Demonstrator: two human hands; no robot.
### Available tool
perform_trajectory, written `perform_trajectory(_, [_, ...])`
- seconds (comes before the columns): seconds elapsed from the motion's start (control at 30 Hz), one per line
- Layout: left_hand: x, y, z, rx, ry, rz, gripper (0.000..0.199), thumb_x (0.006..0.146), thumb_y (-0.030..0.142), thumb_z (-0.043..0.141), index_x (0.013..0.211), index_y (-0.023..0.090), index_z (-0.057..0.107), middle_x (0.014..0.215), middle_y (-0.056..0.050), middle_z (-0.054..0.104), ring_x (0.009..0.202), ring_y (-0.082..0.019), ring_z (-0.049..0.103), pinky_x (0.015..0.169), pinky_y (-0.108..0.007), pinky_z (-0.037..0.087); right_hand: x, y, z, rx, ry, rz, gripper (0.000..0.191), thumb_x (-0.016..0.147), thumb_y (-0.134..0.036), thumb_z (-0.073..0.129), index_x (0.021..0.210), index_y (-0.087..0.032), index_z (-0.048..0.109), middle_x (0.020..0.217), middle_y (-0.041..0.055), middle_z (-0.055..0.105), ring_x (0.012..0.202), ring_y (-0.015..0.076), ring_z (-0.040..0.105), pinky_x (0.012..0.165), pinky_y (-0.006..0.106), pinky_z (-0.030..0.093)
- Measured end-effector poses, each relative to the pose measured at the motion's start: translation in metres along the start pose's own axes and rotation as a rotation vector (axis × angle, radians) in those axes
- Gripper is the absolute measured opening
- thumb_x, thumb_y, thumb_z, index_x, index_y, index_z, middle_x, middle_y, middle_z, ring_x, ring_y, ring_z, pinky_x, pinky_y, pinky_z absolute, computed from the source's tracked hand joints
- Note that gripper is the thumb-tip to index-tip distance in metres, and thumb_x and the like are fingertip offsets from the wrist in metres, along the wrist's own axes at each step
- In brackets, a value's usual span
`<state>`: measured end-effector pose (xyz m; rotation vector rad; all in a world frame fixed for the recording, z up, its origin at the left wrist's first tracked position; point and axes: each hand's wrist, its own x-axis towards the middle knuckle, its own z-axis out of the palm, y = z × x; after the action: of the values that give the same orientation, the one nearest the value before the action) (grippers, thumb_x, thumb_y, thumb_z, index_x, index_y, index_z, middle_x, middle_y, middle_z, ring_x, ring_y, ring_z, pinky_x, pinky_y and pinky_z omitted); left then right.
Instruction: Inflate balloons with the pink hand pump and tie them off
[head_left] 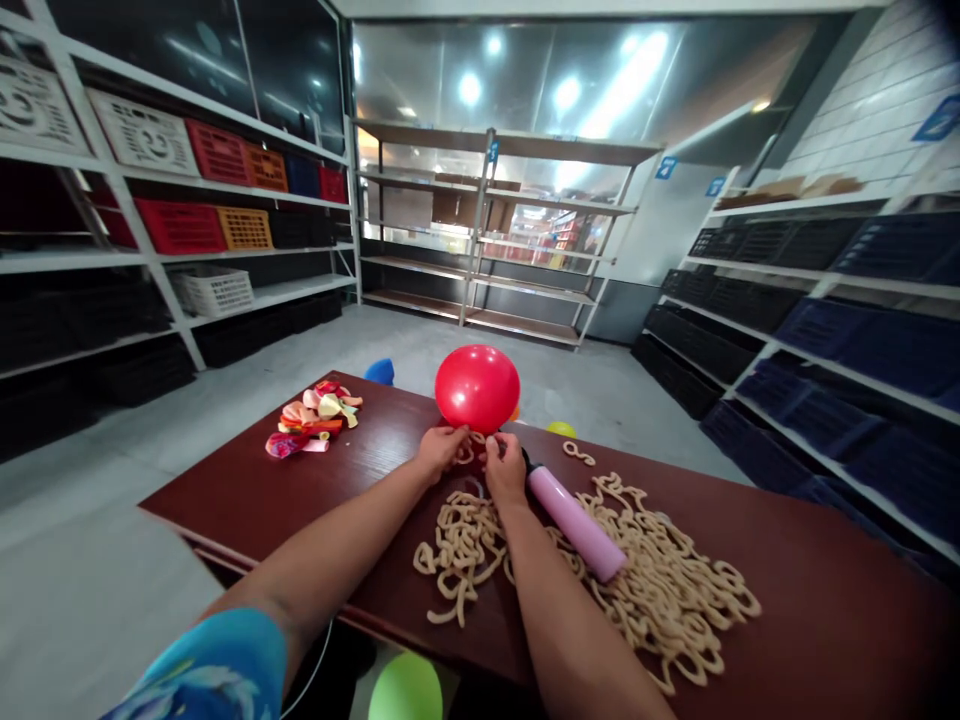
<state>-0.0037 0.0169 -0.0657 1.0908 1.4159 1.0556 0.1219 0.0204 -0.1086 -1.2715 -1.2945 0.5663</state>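
Note:
An inflated red balloon (477,386) stands up just beyond my hands, its lower end between them. My left hand (442,448) is closed, with thumb and fingertips pinching at the balloon's neck. From the other side, my right hand (505,468) is closed at the same spot; its fingertips partly hide the neck. A small tan loop (466,452) shows between the hands, and I cannot tell which fingers hold it. Right of my right hand lies a pink cylindrical hand pump (576,522), its dark end beside the wrist.
Tan cord-like loops lie in a small pile (461,545) and a larger pile (667,575) on the brown table (367,480). Deflated balloons (315,415) lie at the left. A green balloon (406,688) is below the near edge. Shelves with crates (187,228) line the room.

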Motion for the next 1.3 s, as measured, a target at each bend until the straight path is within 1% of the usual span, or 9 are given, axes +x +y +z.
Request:
perform_trajectory(0.17, [0.025,0.02,-0.004,0.053,0.016,0.016,0.038,0.08,0.048,0.05,0.092,0.013,0.06,0.059,0.0,0.053,0.043,-0.008,0.047,0.039,-0.018,0.032,-0.002,0.0,0.003,-0.028,-0.038,-0.028,0.027,0.077,-0.04,0.048,0.094,-0.019,0.052,0.095,0.0072,0.061,0.069,0.0167,0.06,0.062,0.03,0.047])
perform_trajectory(0.3, [0.039,0.024,-0.025,0.233,0.113,0.056,0.031,0.076,0.037,0.057,0.096,0.014,0.061,0.063,-0.002,0.057,0.051,-0.012,0.052,0.047,-0.02,0.037,-0.002,0.001,0.003,-0.046,-0.04,-0.056,0.026,0.076,-0.036,0.049,0.095,-0.019,0.052,0.099,0.0082,0.059,0.069,0.0156,0.06,0.066,0.031,0.047])
perform_trajectory(0.43, [0.039,0.02,-0.075,0.658,0.238,0.27,0.013,0.072,0.024,0.058,0.078,0.017,0.066,0.08,-0.008,0.062,0.076,-0.018,0.056,0.067,-0.024,0.041,-0.002,0.0,0.002,-0.097,-0.06,-0.086,0.024,0.074,-0.034,0.049,0.093,-0.019,0.052,0.099,0.0085,0.059,0.078,0.0181,0.059,0.07,0.032,0.046])
perform_trajectory(0.57, [0.027,0.017,-0.135,1.008,0.338,0.414,0.016,0.07,0.013,0.056,0.079,0.016,0.068,0.097,-0.012,0.059,0.098,-0.025,0.048,0.085,-0.033,0.035,-0.002,-0.001,0.002,-0.125,-0.089,-0.116,0.022,0.075,-0.032,0.048,0.092,-0.019,0.051,0.1,0.008,0.058,0.081,0.0182,0.058,0.072,0.033,0.045])
perform_trajectory(0.7, [0.014,0.013,-0.181,1.155,0.613,0.329,0.022,0.074,0.02,0.054,0.093,0.013,0.064,0.111,-0.017,0.052,0.107,-0.032,0.039,0.089,-0.044,0.029,-0.002,-0.003,0.003,-0.127,-0.107,-0.131,0.02,0.074,-0.031,0.047,0.09,-0.019,0.051,0.099,0.0077,0.058,0.081,0.0181,0.058,0.072,0.033,0.045])
perform_trajectory(0.8, [0.009,0.011,-0.201,1.092,0.768,0.2,0.034,0.076,0.035,0.055,0.098,0.009,0.059,0.113,-0.021,0.05,0.108,-0.036,0.036,0.087,-0.047,0.028,-0.002,-0.004,0.002,-0.133,-0.118,-0.127,0.02,0.075,-0.031,0.047,0.09,-0.019,0.051,0.098,0.0073,0.057,0.081,0.0179,0.058,0.072,0.032,0.045])
perform_trajectory(0.97, [0.014,0.01,-0.218,0.875,0.78,-0.04,0.027,0.07,0.039,0.061,0.071,0.012,0.057,0.099,-0.022,0.057,0.109,-0.04,0.037,0.085,-0.049,0.027,-0.002,-0.003,0.002,-0.152,-0.133,-0.126,0.021,0.075,-0.03,0.046,0.091,-0.019,0.05,0.099,0.0064,0.057,0.081,0.0172,0.058,0.074,0.032,0.045])
perform_trajectory(1.17, [0.011,0.016,-0.216,0.796,0.779,0.087,0.019,0.065,0.031,0.065,0.057,0.017,0.055,0.078,-0.016,0.061,0.103,-0.039,0.046,0.081,-0.047,0.031,-0.002,-0.005,0.002,-0.167,-0.113,-0.153,0.019,0.076,-0.029,0.045,0.091,-0.019,0.051,0.098,0.0068,0.057,0.082,0.0174,0.057,0.075,0.033,0.045])
perform_trajectory(1.3, [-0.001,0.034,-0.191,0.646,0.614,0.234,0.011,0.066,0.028,0.062,0.062,0.019,0.06,0.063,-0.008,0.061,0.072,-0.025,0.058,0.064,-0.033,0.039,-0.005,-0.017,-0.001,-0.142,-0.105,-0.235,0.02,0.077,-0.029,0.047,0.092,-0.018,0.053,0.096,0.0064,0.058,0.077,0.0164,0.056,0.075,0.033,0.046])
